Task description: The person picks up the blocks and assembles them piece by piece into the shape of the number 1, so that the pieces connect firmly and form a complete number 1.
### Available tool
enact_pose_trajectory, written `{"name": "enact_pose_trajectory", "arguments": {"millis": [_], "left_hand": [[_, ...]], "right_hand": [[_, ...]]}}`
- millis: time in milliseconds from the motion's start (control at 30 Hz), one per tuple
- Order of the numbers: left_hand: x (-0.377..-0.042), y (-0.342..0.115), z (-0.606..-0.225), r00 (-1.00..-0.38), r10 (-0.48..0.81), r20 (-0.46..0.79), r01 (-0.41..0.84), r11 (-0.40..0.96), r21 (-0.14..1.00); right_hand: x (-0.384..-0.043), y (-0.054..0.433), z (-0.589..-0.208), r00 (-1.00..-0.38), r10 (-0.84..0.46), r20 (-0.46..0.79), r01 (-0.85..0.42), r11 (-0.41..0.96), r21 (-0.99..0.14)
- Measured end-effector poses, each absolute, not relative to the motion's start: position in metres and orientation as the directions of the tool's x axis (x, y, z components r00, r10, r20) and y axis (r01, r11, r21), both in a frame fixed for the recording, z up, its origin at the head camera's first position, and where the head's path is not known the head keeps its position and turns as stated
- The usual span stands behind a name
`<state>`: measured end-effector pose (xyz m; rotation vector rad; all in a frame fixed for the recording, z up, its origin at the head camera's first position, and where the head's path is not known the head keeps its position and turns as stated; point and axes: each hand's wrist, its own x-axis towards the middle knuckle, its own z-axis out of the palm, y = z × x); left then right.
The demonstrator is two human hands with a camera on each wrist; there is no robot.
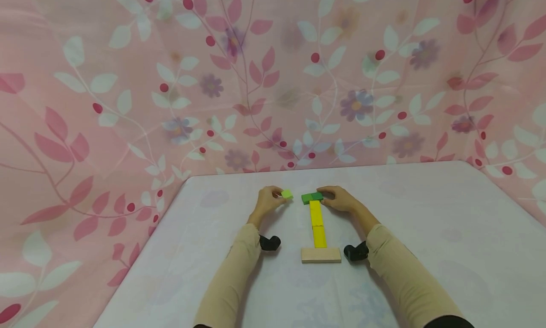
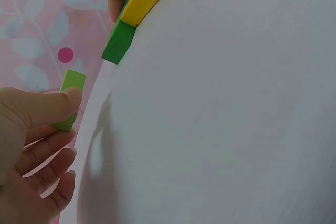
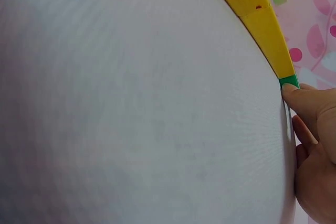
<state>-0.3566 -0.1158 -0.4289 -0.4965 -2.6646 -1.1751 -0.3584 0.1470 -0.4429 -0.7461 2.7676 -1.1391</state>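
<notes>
My left hand (image 1: pixel 268 200) pinches a light green block (image 1: pixel 287 195) between thumb and fingers, to the left of a row of blocks. The same light green block (image 2: pixel 73 80) shows in the left wrist view, held off the tablecloth. Two green blocks (image 1: pixel 306 199) lie end to end across the far end of two yellow blocks (image 1: pixel 316 221). On the right end of that green pair, my right hand (image 1: pixel 340 199) grips the darker green block (image 3: pixel 289 81) by thumb and finger. A plain wooden block (image 1: pixel 321 255) lies crosswise at the near end of the yellow ones.
A white cloth (image 1: pixel 179 271) covers the table, whose far edge lies just beyond both hands. Behind it hangs a pink flowered curtain (image 1: pixel 273 81). Black wrist devices (image 1: pixel 270 243) stick out from both sleeves, either side of the blocks.
</notes>
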Motion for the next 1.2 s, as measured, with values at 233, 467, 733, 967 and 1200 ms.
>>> {"name": "enact_pose_trajectory", "arguments": {"millis": [233,467,733,967,1200], "left_hand": [[-0.359,-0.107,-0.432,-0.916,0.262,0.304,0.401,0.643,0.653],[-0.360,-0.100,-0.435,-0.934,0.265,0.239,0.357,0.668,0.653],[-0.359,-0.094,-0.436,-0.943,0.257,0.213,0.333,0.685,0.648],[-0.358,-0.092,-0.437,-0.940,0.267,0.215,0.341,0.683,0.646],[-0.356,-0.090,-0.437,-0.940,0.265,0.215,0.341,0.682,0.648]], "right_hand": [[-0.360,0.146,-0.443,-0.884,-0.451,0.126,-0.408,0.610,-0.679],[-0.360,0.147,-0.443,-0.878,-0.457,0.140,-0.423,0.607,-0.673],[-0.359,0.147,-0.443,-0.882,-0.451,0.136,-0.415,0.608,-0.677],[-0.358,0.146,-0.443,-0.887,-0.443,0.131,-0.404,0.606,-0.685],[-0.358,0.147,-0.442,-0.885,-0.446,0.133,-0.410,0.612,-0.677]]}}
